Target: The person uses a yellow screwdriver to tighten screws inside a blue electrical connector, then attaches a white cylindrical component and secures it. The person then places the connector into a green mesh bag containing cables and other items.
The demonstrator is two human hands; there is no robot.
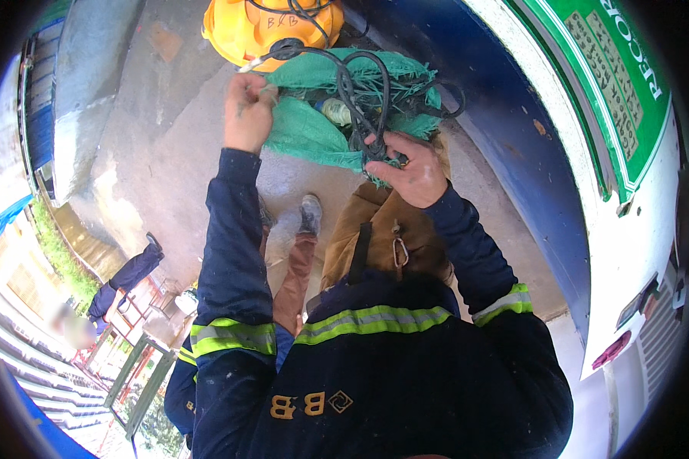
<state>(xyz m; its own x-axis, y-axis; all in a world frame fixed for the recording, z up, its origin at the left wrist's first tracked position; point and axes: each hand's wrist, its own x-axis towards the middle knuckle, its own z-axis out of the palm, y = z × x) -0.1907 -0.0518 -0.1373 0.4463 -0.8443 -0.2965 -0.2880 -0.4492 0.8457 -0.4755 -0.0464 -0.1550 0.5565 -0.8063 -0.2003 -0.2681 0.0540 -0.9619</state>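
In front of me hangs a torn green woven sack [302, 126], its mouth open and its edges frayed. My left hand [249, 111] pinches the sack's left edge, fingers closed. Over the sack's right side runs a looped black cable [347, 76], and my right hand [412, 167] has its fingers closed around the lower end of the loops. Whether it also grips the sack's edge I cannot tell. Inside the sack lies a pale cylindrical thing [334, 112] among dark items that I cannot make out.
A yellow rounded, ribbed thing [272, 30] with a black cord on it rests on the concrete floor [161, 115] beyond the sack. Along the right stands a dark blue wall [513, 130], with a green board [612, 84] above. Other people are at the left; one wears a dark sleeve [119, 279].
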